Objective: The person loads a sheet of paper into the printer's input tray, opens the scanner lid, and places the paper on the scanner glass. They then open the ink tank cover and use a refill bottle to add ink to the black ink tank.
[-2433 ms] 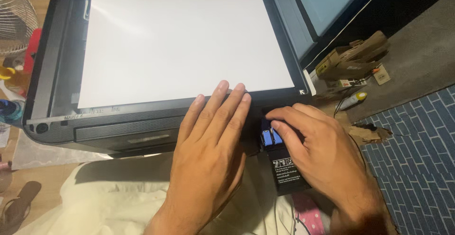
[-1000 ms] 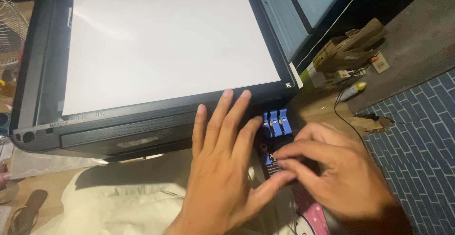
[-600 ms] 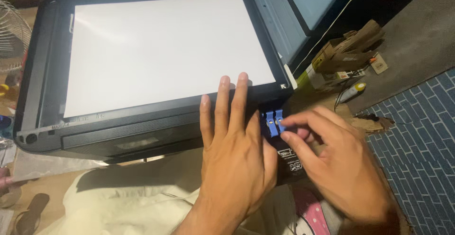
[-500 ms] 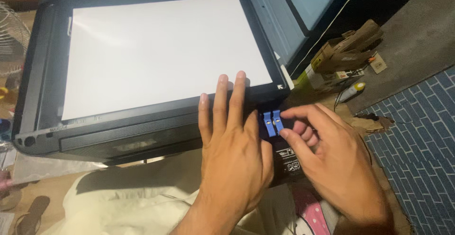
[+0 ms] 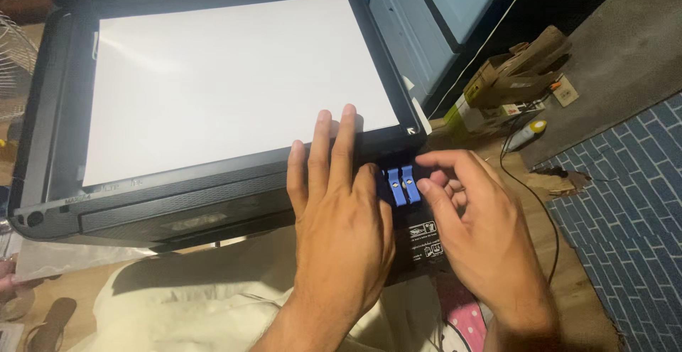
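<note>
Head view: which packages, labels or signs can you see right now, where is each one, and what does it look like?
White label: on the black part below the blue clips, between the left hand and right hand; rectangular, small dark pictograms.
Cardboard box: floor at upper right; brown, flaps open, yellow-green side.
Small tag: right of that box; pale, squarish.

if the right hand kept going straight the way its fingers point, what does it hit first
Most likely the blue levers. The right hand points up and left, its fingertips just right of them, apparently not touching. Beyond lie the printer's black front edge and the left hand. Depth is hard to judge.
</note>
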